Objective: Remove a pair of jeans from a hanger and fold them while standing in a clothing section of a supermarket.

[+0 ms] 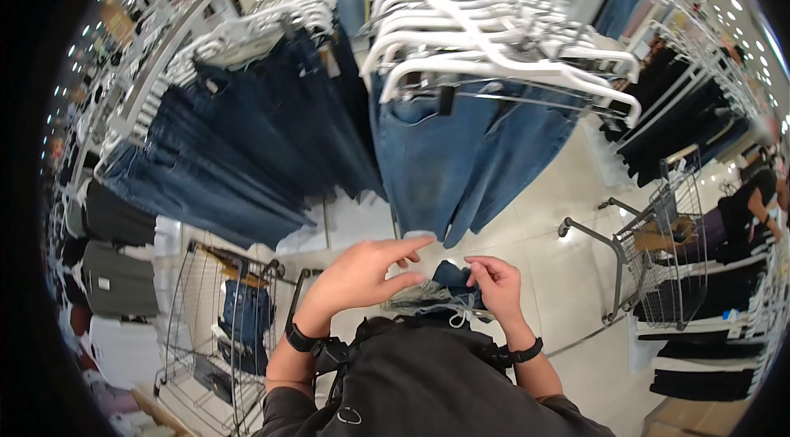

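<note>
Two hands: at the chest, both on the folded jeans [448,276].
Left hand [358,276]: fingers spread, laid loosely on top, no grip.
Right hand [496,289]: pinched closed on the cloth edge.
Likely fault, near: single pinch slipping; folded jeans dropping to the floor [568,272].
Likely fault, mid: a loose leg catching the wire cart [222,313].
Likely fault, far: crowded hangers [494,58] snagging, unhooking the hanging jeans [461,157].

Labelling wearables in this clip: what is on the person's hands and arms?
No gloves on the left hand or right hand. Each wrist has a black band, the left band bulkier, the right band slim. Forearms are uncovered; a dark sleeve starts near each elbow.
</note>
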The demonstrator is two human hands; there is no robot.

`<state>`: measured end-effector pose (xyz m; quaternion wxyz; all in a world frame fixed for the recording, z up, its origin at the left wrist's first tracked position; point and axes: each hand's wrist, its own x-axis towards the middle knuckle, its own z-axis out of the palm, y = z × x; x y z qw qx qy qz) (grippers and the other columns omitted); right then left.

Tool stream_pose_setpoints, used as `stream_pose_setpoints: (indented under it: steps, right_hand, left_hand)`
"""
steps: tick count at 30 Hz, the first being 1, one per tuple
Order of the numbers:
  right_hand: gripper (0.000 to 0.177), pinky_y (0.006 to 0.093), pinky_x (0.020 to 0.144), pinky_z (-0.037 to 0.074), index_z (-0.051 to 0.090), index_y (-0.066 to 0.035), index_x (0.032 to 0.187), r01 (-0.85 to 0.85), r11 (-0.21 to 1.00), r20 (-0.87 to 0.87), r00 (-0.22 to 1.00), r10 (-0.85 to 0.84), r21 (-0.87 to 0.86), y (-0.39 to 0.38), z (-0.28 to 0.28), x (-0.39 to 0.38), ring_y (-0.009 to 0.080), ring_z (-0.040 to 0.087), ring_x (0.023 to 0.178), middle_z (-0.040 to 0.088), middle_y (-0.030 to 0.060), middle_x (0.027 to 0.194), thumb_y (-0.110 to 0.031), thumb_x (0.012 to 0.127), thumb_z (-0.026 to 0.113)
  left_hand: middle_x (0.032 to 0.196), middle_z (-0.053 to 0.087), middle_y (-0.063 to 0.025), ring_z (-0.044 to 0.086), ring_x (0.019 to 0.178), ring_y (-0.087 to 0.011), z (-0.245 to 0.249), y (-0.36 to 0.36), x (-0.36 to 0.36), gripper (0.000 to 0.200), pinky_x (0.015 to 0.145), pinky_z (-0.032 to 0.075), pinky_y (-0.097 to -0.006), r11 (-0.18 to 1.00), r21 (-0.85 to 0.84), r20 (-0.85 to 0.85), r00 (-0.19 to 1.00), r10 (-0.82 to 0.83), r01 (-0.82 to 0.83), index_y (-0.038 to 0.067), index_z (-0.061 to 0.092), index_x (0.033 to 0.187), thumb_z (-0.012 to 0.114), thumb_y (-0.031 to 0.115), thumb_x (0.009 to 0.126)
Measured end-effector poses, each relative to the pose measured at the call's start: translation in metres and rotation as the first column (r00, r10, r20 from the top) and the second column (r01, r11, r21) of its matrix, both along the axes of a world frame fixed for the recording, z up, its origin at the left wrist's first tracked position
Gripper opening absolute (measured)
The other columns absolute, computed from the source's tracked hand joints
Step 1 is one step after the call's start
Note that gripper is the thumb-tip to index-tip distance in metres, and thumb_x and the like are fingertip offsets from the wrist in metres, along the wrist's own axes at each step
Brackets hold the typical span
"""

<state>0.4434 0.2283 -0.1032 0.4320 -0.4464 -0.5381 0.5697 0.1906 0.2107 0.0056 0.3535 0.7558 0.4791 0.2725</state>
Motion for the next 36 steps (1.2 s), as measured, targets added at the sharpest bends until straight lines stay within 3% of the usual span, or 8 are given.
stream_pose_setpoints:
  steps: [4,7,13,22,25,29,30,36]
  right_hand:
    - [0.018,0.0198,0.053,0.039,0.068,0.004,0.092,-0.098,0.995,0.054,0.993,0.1,-0.035,0.003,0.01,-0.051,0.0056,0.054,0.059,0.061,0.0017,0.067,-0.013,0.092,0.06]
    - [0.022,0.0203,0.054,0.039,0.066,0.004,0.088,-0.161,0.987,-0.032,0.986,0.161,-0.007,0.0,0.026,-0.091,0.0067,0.051,0.057,0.058,0.0021,0.065,-0.016,0.094,0.059]
    - [0.025,0.0198,0.054,0.038,0.064,0.004,0.088,-0.242,0.969,-0.155,0.956,0.247,0.054,-0.021,0.057,-0.161,0.006,0.048,0.055,0.056,0.0014,0.062,-0.02,0.095,0.058]
    - [0.029,0.0189,0.048,0.034,0.065,0.002,0.088,-0.113,0.977,-0.173,0.974,0.145,0.183,-0.068,0.079,-0.245,0.0052,0.045,0.052,0.057,0.0026,0.064,-0.023,0.097,0.055]
    - [0.028,0.0182,0.05,0.031,0.066,0.003,0.091,-0.095,0.955,-0.1,0.987,0.128,0.281,-0.083,0.076,-0.26,0.0048,0.042,0.053,0.058,0.0027,0.068,-0.022,0.097,0.053]
    - [0.07,0.0218,0.056,0.031,0.067,0.0,0.104,-0.437,0.672,0.312,0.899,0.306,0.598,-0.113,0.083,-0.286,0.0065,0.044,0.067,0.059,0.0051,0.096,-0.06,0.069,0.074]
    - [0.097,0.0275,0.064,0.04,0.065,-0.003,0.113,-0.528,0.666,0.469,0.834,0.29,0.527,-0.119,0.082,-0.288,0.0139,0.05,0.075,0.058,0.0079,0.107,-0.071,0.046,0.077]
    - [0.099,0.0408,0.084,0.045,0.054,-0.005,0.128,-0.848,0.283,0.797,0.522,0.303,0.448,-0.153,0.11,-0.327,0.0335,0.054,0.091,0.054,0.0138,0.117,-0.052,0.046,0.084]
  left_hand:
    - [0.138,0.043,-0.0241,0.04,0.128,-0.041,-0.095,-0.063,-0.039,0.086,0.104,0.035,-0.046,0.985,-0.135,-0.231,0.97,0.07,-0.104,0.006,0.036,0.141,0.074,0.039,0.072]
    - [0.144,0.034,-0.0266,0.033,0.133,-0.0443,-0.157,-0.115,-0.06,0.101,0.107,0.033,-0.0448,0.96,-0.168,-0.42,0.897,0.136,-0.224,0.005,0.027,0.145,0.08,0.037,0.065]
    - [0.142,0.038,-0.0261,0.036,0.132,-0.0391,-0.2,-0.191,-0.112,0.102,0.107,0.035,-0.0396,0.755,-0.337,0.05,0.79,0.611,-0.563,0.006,0.024,0.146,0.082,0.023,0.064]
    - [0.095,0.062,-0.0083,0.055,0.096,-0.0293,-0.198,-0.272,-0.213,0.024,0.081,0.046,-0.0395,0.678,0.149,-0.136,0.664,0.735,-0.72,0.005,0.067,0.089,0.076,0.015,0.069]
    - [0.087,0.063,-0.0103,0.058,0.086,-0.0304,-0.198,-0.293,-0.252,0.022,0.076,0.046,-0.0395,0.537,0.148,0.146,0.556,0.818,-0.83,0.004,0.066,0.089,0.075,0.013,0.071]
    - [0.078,0.061,-0.0046,0.055,0.074,-0.016,-0.162,-0.323,-0.301,0.016,0.069,0.043,-0.0266,0.518,-0.047,0.263,0.49,0.831,-0.854,0.0,0.06,0.087,0.071,0.008,0.078]
    - [0.078,0.06,-0.0008,0.054,0.074,-0.0117,-0.159,-0.327,-0.314,0.014,0.068,0.042,-0.0243,0.513,-0.143,0.371,0.435,0.821,-0.846,0.001,0.061,0.086,0.07,0.009,0.08]
    - [0.077,0.059,0.0055,0.051,0.071,-0.0022,-0.123,-0.344,-0.364,0.01,0.066,0.04,-0.018,0.49,-0.28,0.68,0.19,0.708,-0.825,0.005,0.061,0.086,0.065,0.014,0.088]
